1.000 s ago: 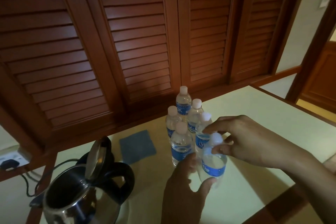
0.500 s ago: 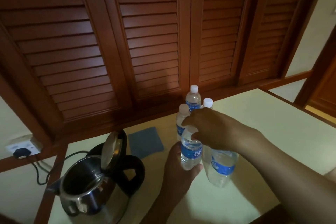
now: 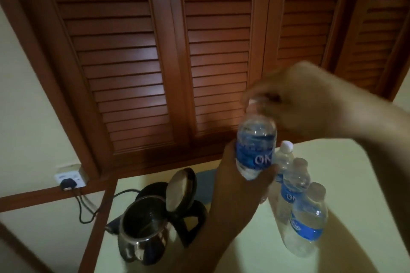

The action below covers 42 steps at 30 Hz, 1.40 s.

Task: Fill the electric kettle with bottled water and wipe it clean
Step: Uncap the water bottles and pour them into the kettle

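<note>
My left hand (image 3: 237,182) grips a small water bottle (image 3: 255,150) with a blue label, lifted above the table. My right hand (image 3: 295,99) curls over the bottle's top and covers its cap; the hand is blurred. Below and to the left stands the steel electric kettle (image 3: 144,230) with its lid (image 3: 180,187) tipped open and a black handle. The inside of the kettle looks dark. A blue cloth (image 3: 205,184) lies behind the kettle, partly hidden by my left arm.
Three more water bottles (image 3: 306,221) stand on the pale table (image 3: 355,184) at the right. The kettle's cord (image 3: 84,210) runs to a wall socket (image 3: 68,178) at the left. Wooden louvred doors (image 3: 199,51) rise behind the table.
Both hands have lifted one bottle up off the table, away from the other bottles. The right hand has stayed on its top. The camera view has shifted right and down.
</note>
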Available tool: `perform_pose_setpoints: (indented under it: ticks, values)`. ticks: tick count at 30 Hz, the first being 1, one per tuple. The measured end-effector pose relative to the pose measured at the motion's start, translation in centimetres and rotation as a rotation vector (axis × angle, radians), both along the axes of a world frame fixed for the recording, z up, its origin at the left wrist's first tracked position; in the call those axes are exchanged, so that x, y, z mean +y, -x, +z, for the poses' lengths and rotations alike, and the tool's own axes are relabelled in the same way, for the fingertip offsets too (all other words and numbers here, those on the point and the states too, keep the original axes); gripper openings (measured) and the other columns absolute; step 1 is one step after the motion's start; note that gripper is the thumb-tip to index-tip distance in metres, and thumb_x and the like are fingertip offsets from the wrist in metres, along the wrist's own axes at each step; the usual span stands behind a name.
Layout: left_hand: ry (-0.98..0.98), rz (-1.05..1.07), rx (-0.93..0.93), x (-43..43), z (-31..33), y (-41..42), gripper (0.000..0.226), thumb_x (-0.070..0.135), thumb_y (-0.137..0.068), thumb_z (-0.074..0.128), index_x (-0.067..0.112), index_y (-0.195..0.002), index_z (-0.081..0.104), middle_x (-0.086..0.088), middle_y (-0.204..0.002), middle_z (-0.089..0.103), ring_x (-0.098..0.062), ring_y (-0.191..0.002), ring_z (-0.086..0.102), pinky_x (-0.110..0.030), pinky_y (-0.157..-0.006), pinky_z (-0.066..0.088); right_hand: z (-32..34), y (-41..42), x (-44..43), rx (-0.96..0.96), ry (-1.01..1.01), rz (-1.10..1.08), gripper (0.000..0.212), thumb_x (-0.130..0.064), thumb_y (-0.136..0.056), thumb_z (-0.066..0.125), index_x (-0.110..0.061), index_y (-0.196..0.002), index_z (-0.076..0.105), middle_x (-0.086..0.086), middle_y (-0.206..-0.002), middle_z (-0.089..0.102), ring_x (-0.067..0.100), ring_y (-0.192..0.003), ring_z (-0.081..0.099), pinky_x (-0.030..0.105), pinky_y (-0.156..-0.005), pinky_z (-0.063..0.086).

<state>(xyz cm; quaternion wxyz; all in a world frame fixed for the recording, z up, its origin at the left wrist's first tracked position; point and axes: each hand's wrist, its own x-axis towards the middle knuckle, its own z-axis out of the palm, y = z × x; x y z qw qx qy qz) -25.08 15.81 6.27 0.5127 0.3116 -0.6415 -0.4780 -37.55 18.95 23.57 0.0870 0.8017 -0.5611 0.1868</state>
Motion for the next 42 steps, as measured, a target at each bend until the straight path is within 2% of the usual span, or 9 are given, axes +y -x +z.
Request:
perform_pose_setpoints:
  ticks: [6,11,18,23,32,34,36,38,42]
  values:
    - [0.134,-0.002,-0.114,-0.1,9.2,-6.1,0.039,0.023,-0.075,0.085,0.022,-0.107,0.064,0.010,-0.087,0.075,0.002,-0.074,0.070,-0.011,-0.058,0.055,6.3,-3.9,0.4,-0.115,0.210,0.074,0.026,-0.048,-0.089,0.053,-0.043,-0.109,0.069,-0.029,-0.099,0.064,-0.010,-0.090,0.060,0.020,-0.078,0.047]
    - [0.332,0.144,-0.240,0.4,13.9,-12.0,0.042,0.028,-0.076,0.084,0.023,-0.112,0.063,0.005,-0.084,0.074,-0.006,-0.071,0.071,-0.015,-0.058,0.054,8.7,-7.2,0.2,-0.265,0.337,0.171,0.024,-0.054,-0.089,0.054,-0.040,-0.101,0.070,-0.018,-0.084,0.067,-0.007,-0.079,0.063,0.020,-0.067,0.048]
    - [0.466,0.485,-0.497,1.4,13.3,-19.5,0.049,0.040,-0.067,0.086,0.037,-0.109,0.060,0.017,-0.090,0.070,0.008,-0.086,0.065,-0.005,-0.072,0.050,6.3,-11.6,-1.1,-0.162,0.261,0.241,0.037,-0.061,-0.089,0.045,-0.036,-0.096,0.071,-0.020,-0.076,0.066,-0.015,-0.079,0.059,0.014,-0.062,0.042]
    - [0.374,0.424,-0.684,1.8,11.7,-23.9,0.055,0.045,-0.062,0.089,0.035,-0.111,0.067,0.018,-0.094,0.075,0.009,-0.086,0.068,-0.011,-0.076,0.056,3.1,-13.9,-2.6,-0.171,0.201,0.396,0.031,-0.054,-0.089,0.054,-0.033,-0.097,0.076,-0.020,-0.066,0.065,-0.012,-0.070,0.062,0.000,-0.060,0.039]
    - [0.297,0.275,-0.755,1.0,10.6,-28.5,0.056,0.037,-0.067,0.088,0.030,-0.118,0.066,0.018,-0.100,0.075,0.003,-0.092,0.070,-0.022,-0.082,0.059,0.4,-15.1,-4.8,-0.427,-0.139,0.730,0.018,-0.007,-0.079,0.077,-0.018,-0.093,0.080,-0.015,-0.115,0.074,0.002,-0.112,0.067,0.028,-0.095,0.056]
    - [0.301,0.285,-0.765,0.9,10.0,-28.8,0.057,0.041,-0.065,0.088,0.031,-0.116,0.066,0.017,-0.100,0.075,0.002,-0.092,0.070,-0.025,-0.082,0.060,0.3,-15.4,-4.9,-0.442,-0.219,0.752,0.033,-0.022,-0.079,0.078,-0.023,-0.112,0.075,-0.016,-0.126,0.069,0.005,-0.118,0.065,0.032,-0.098,0.056]
    - [0.314,0.304,-0.778,0.9,9.5,-28.7,0.056,0.043,-0.063,0.089,0.038,-0.113,0.064,0.020,-0.098,0.073,0.005,-0.092,0.069,-0.020,-0.082,0.058,0.5,-15.9,-4.8,-0.449,-0.314,0.672,0.055,-0.048,-0.075,0.074,-0.045,-0.128,0.061,-0.021,-0.127,0.066,0.006,-0.108,0.070,0.038,-0.090,0.059]
    - [0.328,0.316,-0.776,1.0,9.1,-28.4,0.058,0.040,-0.062,0.090,0.048,-0.110,0.059,0.028,-0.095,0.070,0.010,-0.092,0.066,-0.010,-0.079,0.054,0.4,-16.4,-4.8,-0.319,-0.267,0.469,0.043,-0.067,-0.075,0.061,-0.054,-0.116,0.061,-0.019,-0.103,0.072,0.007,-0.078,0.075,0.041,-0.070,0.064]
    - [0.335,0.345,-0.768,0.7,8.4,-27.8,0.061,0.040,-0.061,0.091,0.055,-0.106,0.051,0.037,-0.090,0.064,0.017,-0.094,0.062,-0.002,-0.077,0.048,0.2,-16.9,-4.9,-0.408,-0.369,0.366,0.036,-0.048,-0.094,0.057,-0.016,-0.088,0.073,0.009,-0.068,0.073,0.031,-0.055,0.072,0.053,-0.055,0.061]
